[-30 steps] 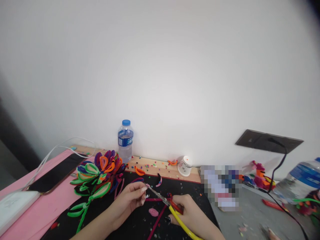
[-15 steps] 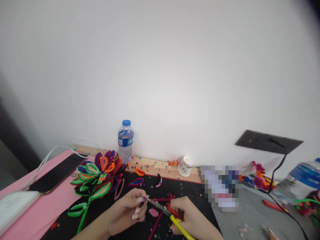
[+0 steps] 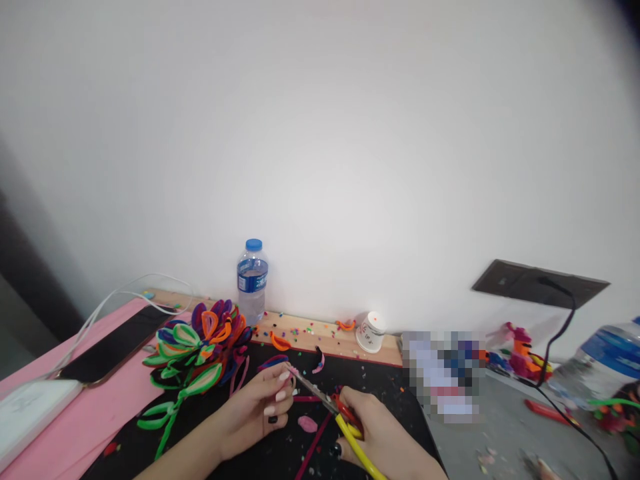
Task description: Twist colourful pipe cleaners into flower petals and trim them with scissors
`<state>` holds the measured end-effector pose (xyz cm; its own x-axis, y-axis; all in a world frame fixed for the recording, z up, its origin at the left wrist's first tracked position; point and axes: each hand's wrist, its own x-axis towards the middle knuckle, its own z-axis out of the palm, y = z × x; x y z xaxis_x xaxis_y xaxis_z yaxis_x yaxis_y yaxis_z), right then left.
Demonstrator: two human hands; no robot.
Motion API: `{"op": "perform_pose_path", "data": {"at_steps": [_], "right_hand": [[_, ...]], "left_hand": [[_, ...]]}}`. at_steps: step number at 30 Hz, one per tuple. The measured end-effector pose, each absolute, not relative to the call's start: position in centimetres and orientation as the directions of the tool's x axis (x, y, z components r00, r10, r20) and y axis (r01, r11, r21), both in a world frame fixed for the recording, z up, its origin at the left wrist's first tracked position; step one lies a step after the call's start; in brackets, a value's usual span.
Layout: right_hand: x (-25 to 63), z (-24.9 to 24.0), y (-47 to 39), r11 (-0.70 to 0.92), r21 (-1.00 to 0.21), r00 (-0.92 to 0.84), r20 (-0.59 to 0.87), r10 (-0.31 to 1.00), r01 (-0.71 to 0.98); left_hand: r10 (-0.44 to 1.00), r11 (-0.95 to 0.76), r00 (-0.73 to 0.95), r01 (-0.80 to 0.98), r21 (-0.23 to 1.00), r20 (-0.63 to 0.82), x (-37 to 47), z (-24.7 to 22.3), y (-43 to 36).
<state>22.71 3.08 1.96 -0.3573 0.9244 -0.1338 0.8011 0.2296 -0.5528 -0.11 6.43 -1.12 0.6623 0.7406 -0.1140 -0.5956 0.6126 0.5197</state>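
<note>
My right hand (image 3: 377, 430) is closed around scissors (image 3: 345, 421) with yellow and orange-red handles. Their blades point up and left, the tips meeting the fingertips of my left hand (image 3: 260, 403). That hand pinches a small pink fuzzy piece (image 3: 291, 371), probably pipe cleaner, mostly hidden by the fingers. Under and between my hands, on a black mat (image 3: 280, 460), lie a pink oval fuzzy piece (image 3: 307, 424) and a magenta pipe cleaner (image 3: 316, 445). Left of my left hand is a bunch of multicoloured pipe-cleaner flowers (image 3: 200, 340) with a green stem.
A water bottle (image 3: 253, 283) and an upturned paper cup (image 3: 371, 332) stand along the wall. At left, a phone (image 3: 117, 343) and a white box-shaped device (image 3: 35, 417) lie on pink sheets. A black cable (image 3: 555, 337) runs from the wall socket at right.
Both hands have moved slightly up, and the scissors with them; the blade tips are a little higher beside my left fingertips. Objects on the table stay where they were.
</note>
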Motion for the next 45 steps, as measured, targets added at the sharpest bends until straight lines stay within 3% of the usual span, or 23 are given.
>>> {"op": "perform_pose_path", "data": {"at_steps": [11,18,36,45], "right_hand": [[22.6,2.1,3.2,0.126,-0.505,-0.208,-0.109,0.972,0.854],[22.5,2.3,3.1,0.141,-0.419,-0.196,-0.09,0.976,0.897],[22.3,1.3,3.3,0.208,-0.324,-0.227,-0.024,0.973,0.923],[22.3,1.5,3.2,0.184,-0.301,-0.212,-0.062,0.975,0.936]], "left_hand": [[0.887,0.398,0.431,-0.531,0.748,-0.166,0.9,-1.8,6.9],[0.965,0.14,0.256,-0.289,0.947,-0.064,1.2,-1.8,6.9],[0.931,0.103,0.364,-0.18,0.978,-0.032,1.5,-3.1,6.7],[0.963,0.056,0.269,-0.176,0.983,-0.006,1.3,-2.9,6.8]]}}
